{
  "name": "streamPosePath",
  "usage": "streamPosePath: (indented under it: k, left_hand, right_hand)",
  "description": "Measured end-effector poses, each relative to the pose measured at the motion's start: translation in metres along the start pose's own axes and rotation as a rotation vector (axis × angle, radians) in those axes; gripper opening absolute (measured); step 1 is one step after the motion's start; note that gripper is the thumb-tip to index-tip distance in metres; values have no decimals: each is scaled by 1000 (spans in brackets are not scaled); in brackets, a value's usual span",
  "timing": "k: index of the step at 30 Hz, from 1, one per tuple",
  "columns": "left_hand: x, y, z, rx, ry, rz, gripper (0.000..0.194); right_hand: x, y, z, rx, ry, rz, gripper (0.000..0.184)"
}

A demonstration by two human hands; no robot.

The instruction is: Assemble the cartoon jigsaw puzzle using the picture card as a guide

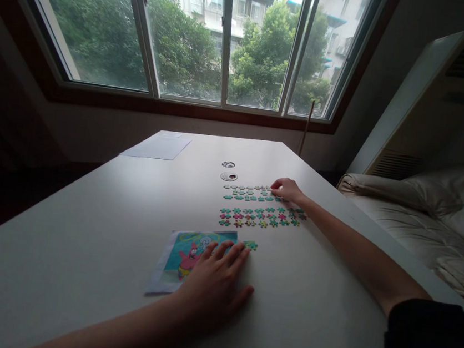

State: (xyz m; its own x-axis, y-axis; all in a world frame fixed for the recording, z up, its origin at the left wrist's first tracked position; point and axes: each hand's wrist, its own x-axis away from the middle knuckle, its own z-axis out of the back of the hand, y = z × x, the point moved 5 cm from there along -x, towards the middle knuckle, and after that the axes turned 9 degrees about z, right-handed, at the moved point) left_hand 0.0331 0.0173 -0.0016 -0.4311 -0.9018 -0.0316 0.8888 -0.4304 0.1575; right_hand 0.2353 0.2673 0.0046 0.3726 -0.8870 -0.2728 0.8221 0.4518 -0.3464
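Observation:
My left hand (218, 278) lies flat with its fingers spread over the right part of a printed cartoon picture sheet (178, 260) that shows a pink starfish figure on teal. Just beyond its fingertips are a few joined green puzzle pieces (250, 245), partly covered by the hand. Farther out, rows of loose jigsaw pieces (247, 217), teal, pink and yellow, are laid out on the table. At the right end of the farthest row, my right hand (289, 190) has thumb and fingers pinched on a small puzzle piece (272, 190), mostly hidden by the fingertips.
The white table (105, 221) reaches toward a window. Two round cable-hole covers (229, 177) sit in its surface behind the pieces. A sheet of paper (157, 146) lies at the far left. To the right are a padded sofa (416, 212) and a tall air conditioner (416, 100).

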Motion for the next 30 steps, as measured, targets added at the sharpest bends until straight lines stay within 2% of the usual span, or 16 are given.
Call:
streamPosePath:
  k: [4, 7, 11, 16, 20, 30]
  left_hand:
    - [1, 1, 0, 7, 16, -8, 56]
    - [1, 0, -1, 4, 16, -8, 56]
    - [1, 0, -2, -6, 10, -5, 56]
    - [1, -1, -2, -2, 6, -10, 56]
    - [1, -1, 0, 12, 9, -17, 55]
    - [1, -1, -3, 10, 20, -22, 56]
  right_hand:
    - [-1, -17, 5, 80, 20, 69, 16]
    - [-7, -41, 3, 77, -26, 164, 16]
    - [-18, -80, -14, 49, -128, 264, 14]
    - [-34, -112, -34, 47, -190, 277, 18]
    - [-43, -119, -40, 62, -232, 241, 21]
    - [-53, -117, -46, 33, -382, 178, 27]
